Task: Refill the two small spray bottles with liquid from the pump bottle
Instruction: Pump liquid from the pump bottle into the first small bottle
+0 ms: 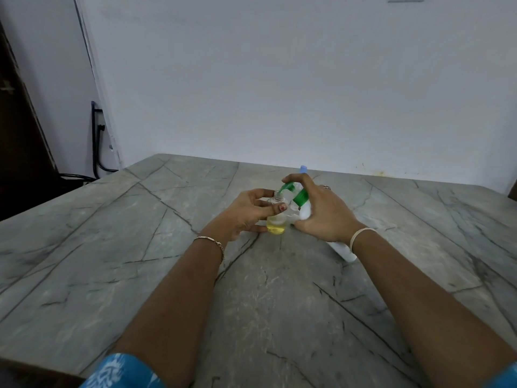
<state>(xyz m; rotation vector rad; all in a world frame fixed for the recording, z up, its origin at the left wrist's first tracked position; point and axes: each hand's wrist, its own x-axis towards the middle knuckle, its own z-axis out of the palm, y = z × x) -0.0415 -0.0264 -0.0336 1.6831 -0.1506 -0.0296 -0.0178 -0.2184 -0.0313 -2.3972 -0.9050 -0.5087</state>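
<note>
The small spray bottle point(276, 219), uncapped and with yellow liquid at its bottom, stands on the grey worktop point(140, 247) with the fingers of the left hand point(246, 212) curled round it, while the right hand point(324, 211) grips the tilted pump bottle point(304, 211), its green spout over the open neck.

The right hand point(321, 212) hides most of the pump bottle point(304, 210).

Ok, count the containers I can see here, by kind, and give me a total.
Small clear bottle with yellow liquid, held by the left hand: 1
White pump bottle, held by the right hand: 1
Blue-capped item, mostly hidden: 1
Total: 3
</note>
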